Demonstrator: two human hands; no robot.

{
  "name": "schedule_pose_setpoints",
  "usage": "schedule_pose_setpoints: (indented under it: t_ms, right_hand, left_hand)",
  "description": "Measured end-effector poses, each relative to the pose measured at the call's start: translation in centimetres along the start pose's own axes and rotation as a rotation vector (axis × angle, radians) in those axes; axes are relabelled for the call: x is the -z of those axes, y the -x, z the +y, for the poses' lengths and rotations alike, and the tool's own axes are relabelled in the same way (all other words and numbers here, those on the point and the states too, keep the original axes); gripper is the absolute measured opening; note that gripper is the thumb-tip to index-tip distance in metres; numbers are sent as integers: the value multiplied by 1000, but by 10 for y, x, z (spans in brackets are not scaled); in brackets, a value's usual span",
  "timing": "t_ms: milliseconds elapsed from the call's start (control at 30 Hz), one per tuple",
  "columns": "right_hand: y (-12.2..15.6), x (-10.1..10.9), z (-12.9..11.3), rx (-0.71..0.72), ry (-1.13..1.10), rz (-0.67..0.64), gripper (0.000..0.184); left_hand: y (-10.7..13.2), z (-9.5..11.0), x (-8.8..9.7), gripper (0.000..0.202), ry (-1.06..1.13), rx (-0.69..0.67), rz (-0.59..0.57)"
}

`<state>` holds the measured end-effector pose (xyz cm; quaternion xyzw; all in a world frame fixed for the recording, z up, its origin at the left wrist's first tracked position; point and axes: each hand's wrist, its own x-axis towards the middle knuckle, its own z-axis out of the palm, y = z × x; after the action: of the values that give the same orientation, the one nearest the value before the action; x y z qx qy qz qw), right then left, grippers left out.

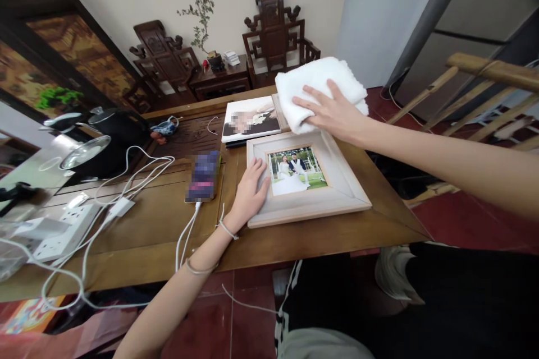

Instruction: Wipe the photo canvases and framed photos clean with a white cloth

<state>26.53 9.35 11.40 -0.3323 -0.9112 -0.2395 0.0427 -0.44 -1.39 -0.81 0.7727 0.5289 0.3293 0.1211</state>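
Note:
A pale wooden picture frame (349, 190) with a photo of two people on a swing lies face up near the table's front edge. My left hand (251, 190) rests on its left border, fingers stretched out over the wood. Beyond the frame, my right hand (332, 109) has hold of a folded white towel (345, 78), its fingers spread across the top. Under the towel, part of another pale frame shows. Just left of it lies a white-edged photo panel (265, 104), stacked on something dark.
A phone (204, 176) with a white cable lies on the wooden table (151, 230), left of the frame. Further left are a power strip (69, 230), tangled cables and a black kettle (113, 129). Dark carved chairs (273, 28) stand behind; a wooden rack (475, 90) is right.

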Motion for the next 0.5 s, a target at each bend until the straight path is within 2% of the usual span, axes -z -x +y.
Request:
schedule_pose_setpoints:
  t_ms: [67, 167, 233, 333, 500]
  right_hand:
    - [7, -15, -9, 31, -18, -56, 57]
    - [18, -36, -35, 60, -143, -195, 61]
    - [26, -39, -54, 65, -218, -270, 68]
    - [39, -18, -79, 36, -291, -369, 74]
    - [64, 47, -105, 7, -502, -546, 66]
  left_hand:
    - [0, 0, 1, 45, -14, -5, -6]
    - [-1, 0, 1, 44, -34, -6, -17]
    - [-2, 0, 1, 45, -44, -7, -20]
    - [-2, -1, 0, 47, -59, -9, -24]
    - [-2, -2, -1, 48, -71, -21, -21]
